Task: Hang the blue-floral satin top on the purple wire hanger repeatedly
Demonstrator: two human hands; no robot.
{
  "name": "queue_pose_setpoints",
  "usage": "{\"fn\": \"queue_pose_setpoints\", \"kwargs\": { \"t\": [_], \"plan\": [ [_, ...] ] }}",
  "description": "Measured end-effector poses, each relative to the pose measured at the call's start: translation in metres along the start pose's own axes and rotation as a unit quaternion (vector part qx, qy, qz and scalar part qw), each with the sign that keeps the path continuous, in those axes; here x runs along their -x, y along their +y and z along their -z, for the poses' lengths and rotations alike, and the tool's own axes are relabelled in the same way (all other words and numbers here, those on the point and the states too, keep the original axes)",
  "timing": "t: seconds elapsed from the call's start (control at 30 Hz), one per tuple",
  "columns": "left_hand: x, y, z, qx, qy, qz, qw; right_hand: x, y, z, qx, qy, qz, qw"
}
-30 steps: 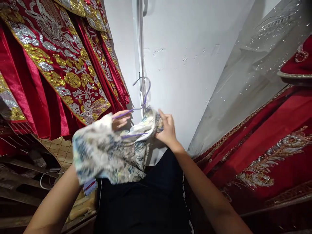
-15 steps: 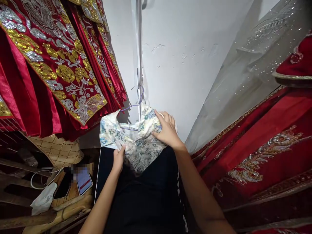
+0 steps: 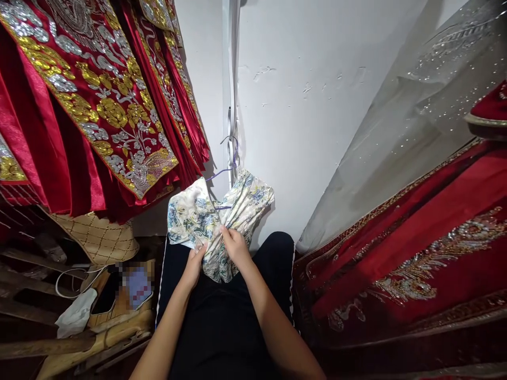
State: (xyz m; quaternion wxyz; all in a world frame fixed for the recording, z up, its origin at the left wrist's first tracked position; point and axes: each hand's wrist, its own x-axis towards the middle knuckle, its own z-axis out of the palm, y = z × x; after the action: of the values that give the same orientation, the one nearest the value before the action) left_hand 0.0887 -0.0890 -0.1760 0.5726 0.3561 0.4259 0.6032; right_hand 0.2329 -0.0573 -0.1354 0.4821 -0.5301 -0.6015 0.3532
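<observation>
A cream garment with a blue, green and yellow floral pattern (image 3: 190, 211) hangs from a thin purple clothes hanger (image 3: 236, 153) in front of me. Its lower part rests over my lap, on dark trousers (image 3: 277, 250) with a white side trim. My left hand (image 3: 195, 262) pinches the garment's front on its left side. Close beside it, my right hand (image 3: 234, 244) grips the front edge near the middle, thumb on top. The fingers of both hands are partly hidden by the cloth.
Red costumes with gold and silver sequins (image 3: 114, 111) hang at the left. A red embroidered skirt (image 3: 443, 232) and sheer sparkling fabric (image 3: 404, 121) stand at the right. A phone (image 3: 140, 287) and white cable (image 3: 59, 282) lie on a bamboo seat (image 3: 119, 327). Behind is a white wall (image 3: 293, 132).
My right hand has moved from the garment's right shoulder down and left to its front middle. The right shoulder now spreads out uncovered. My left hand keeps its hold.
</observation>
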Motion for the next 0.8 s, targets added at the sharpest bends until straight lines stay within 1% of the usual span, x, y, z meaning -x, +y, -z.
{"fn": "queue_pose_setpoints", "kwargs": {
  "t": [0.07,0.13,0.17,0.2,0.23,0.27,0.3,0.33,0.37,0.4,0.43,0.47,0.5,0.53,0.6,0.63,0.67,0.7,0.73,0.77,0.8],
  "plan": [
    [0.002,0.0,-0.002,0.003,-0.014,0.011,1.0,-0.006,0.0,0.004,-0.018,-0.015,-0.007,1.0],
    [0.002,-0.001,-0.002,-0.012,-0.03,0.006,0.999,-0.007,0.002,0.005,-0.065,-0.034,-0.013,0.997],
    [0.002,-0.002,-0.001,-0.032,-0.029,-0.007,0.999,-0.007,0.005,0.005,-0.092,-0.041,-0.016,0.995],
    [0.001,-0.003,0.001,-0.059,-0.014,-0.033,0.998,-0.006,0.008,0.006,-0.117,-0.045,-0.021,0.992],
    [0.001,-0.004,0.004,-0.091,0.02,-0.069,0.993,-0.005,0.01,0.007,-0.136,-0.048,-0.028,0.989],
    [0.0,-0.004,0.008,-0.128,0.075,-0.115,0.982,-0.003,0.013,0.01,-0.149,-0.051,-0.037,0.987],
    [-0.001,-0.005,0.011,-0.167,0.142,-0.163,0.962,-0.002,0.015,0.013,-0.154,-0.054,-0.045,0.986],
    [-0.001,-0.006,0.014,-0.206,0.209,-0.21,0.933,0.0,0.016,0.016,-0.154,-0.058,-0.054,0.985],
    [-0.001,-0.007,0.016,-0.241,0.264,-0.252,0.899,0.002,0.017,0.018,-0.15,-0.065,-0.062,0.985],
    [0.0,-0.008,0.016,-0.27,0.297,-0.287,0.87,0.005,0.017,0.02,-0.146,-0.073,-0.068,0.984],
    [0.001,-0.009,0.014,-0.295,0.304,-0.315,0.85,0.007,0.016,0.02,-0.144,-0.083,-0.071,0.984],
    [0.002,-0.01,0.009,-0.309,0.287,-0.338,0.841,0.01,0.015,0.019,-0.142,-0.095,-0.07,0.983],
    [0.004,-0.012,0.003,-0.314,0.248,-0.353,0.846,0.012,0.013,0.017,-0.142,-0.11,-0.065,0.982],
    [0.005,-0.014,-0.004,-0.316,0.191,-0.357,0.858,0.015,0.011,0.015,-0.141,-0.125,-0.056,0.981],
    [0.008,-0.016,-0.018,-0.317,0.069,-0.332,0.886,0.02,0.006,0.011,-0.128,-0.152,-0.038,0.979],
    [0.009,-0.017,-0.024,-0.318,0.023,-0.31,0.895,0.022,0.003,0.01,-0.116,-0.167,-0.032,0.979],
    [0.01,-0.016,-0.029,-0.32,-0.007,-0.29,0.902,0.024,0.0,0.011,-0.106,-0.183,-0.031,0.977],
    [0.01,-0.015,-0.033,-0.321,-0.023,-0.275,0.906,0.026,-0.003,0.013,-0.103,-0.198,-0.035,0.974],
    [0.011,-0.013,-0.036,-0.318,-0.027,-0.269,0.909,0.026,-0.006,0.016,-0.11,-0.208,-0.045,0.971],
    [0.011,-0.011,-0.038,-0.315,-0.03,-0.27,0.909,0.026,-0.01,0.02,-0.131,-0.207,-0.061,0.968],
    [0.012,-0.008,-0.04,-0.315,-0.038,-0.275,0.908,0.024,-0.014,0.026,-0.16,-0.194,-0.078,0.965]
  ]
}}
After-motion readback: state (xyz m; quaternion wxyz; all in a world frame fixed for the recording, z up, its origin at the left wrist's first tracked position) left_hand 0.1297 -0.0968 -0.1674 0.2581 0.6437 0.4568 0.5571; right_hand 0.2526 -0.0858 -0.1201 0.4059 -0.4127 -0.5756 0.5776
